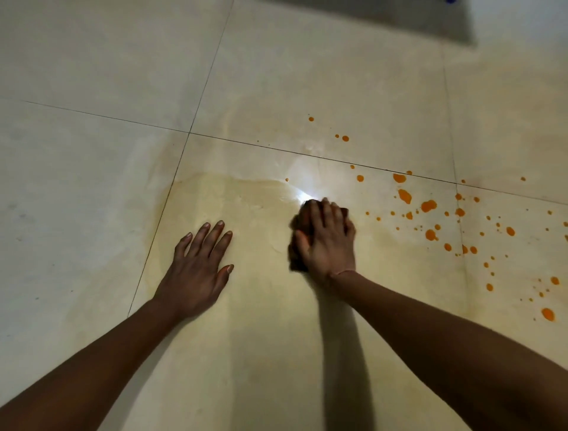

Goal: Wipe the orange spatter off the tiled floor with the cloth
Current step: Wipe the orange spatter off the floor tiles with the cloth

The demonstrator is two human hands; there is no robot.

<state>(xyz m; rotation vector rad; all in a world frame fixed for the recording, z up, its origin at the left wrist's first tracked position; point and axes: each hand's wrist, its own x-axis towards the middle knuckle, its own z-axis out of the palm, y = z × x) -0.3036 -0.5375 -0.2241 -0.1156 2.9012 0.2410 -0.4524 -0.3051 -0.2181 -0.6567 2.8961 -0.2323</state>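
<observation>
My right hand (327,243) presses a dark brown cloth (297,246) flat onto the cream tiled floor (92,184), near the middle of the view. Only the cloth's left edge and top show from under the hand. Orange spatter (428,205) dots the tiles to the right of the cloth, from small specks to larger drops, reaching the right edge. A pale yellowish wet smear (233,197) covers the tile to the left of the cloth. My left hand (198,270) lies flat on that tile, fingers spread, holding nothing.
Dark grout lines (190,133) cross the floor. A bright light reflection (302,193) glares just above the cloth. A dark shadow (399,18) falls at the top right, with a small blue thing (451,1) at the edge.
</observation>
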